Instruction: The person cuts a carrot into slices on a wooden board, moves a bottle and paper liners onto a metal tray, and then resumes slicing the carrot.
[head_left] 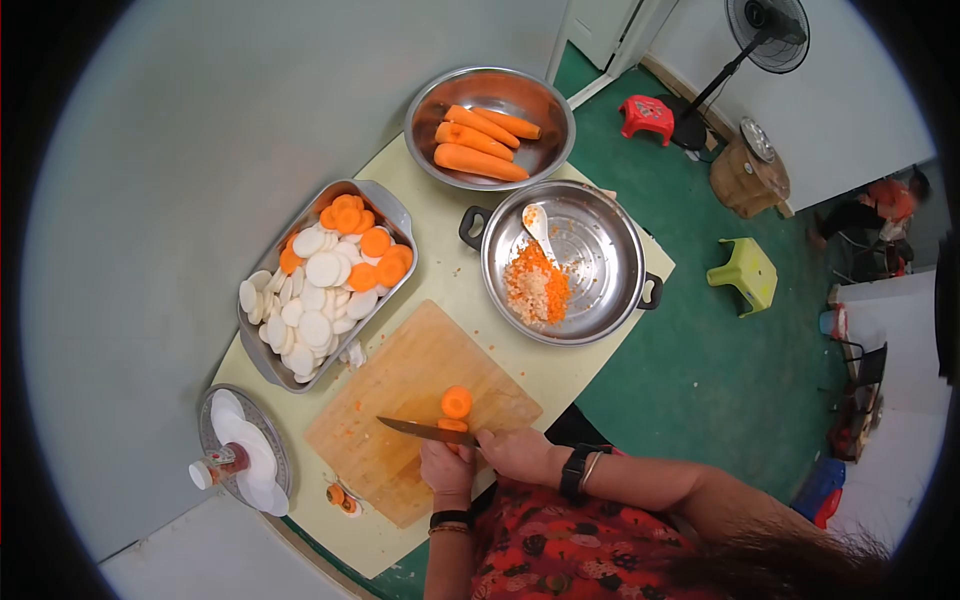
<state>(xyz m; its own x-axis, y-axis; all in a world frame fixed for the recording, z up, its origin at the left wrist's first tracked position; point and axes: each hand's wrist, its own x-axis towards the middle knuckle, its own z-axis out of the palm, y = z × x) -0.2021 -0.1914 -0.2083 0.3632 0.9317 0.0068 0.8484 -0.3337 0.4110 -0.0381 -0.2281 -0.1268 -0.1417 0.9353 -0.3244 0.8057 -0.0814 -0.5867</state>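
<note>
The fingers of the right hand (515, 455) are closed around the knife (412, 429); those of the left hand (447, 468) grip the carrot (452, 425) on the cutting board (390, 385).

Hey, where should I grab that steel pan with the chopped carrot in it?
Best lifted by its two black handles, likely from both sides at once: they jut from opposite sides of the round pan. Keep it level, since the loose chopped heap sits off-centre.
</note>
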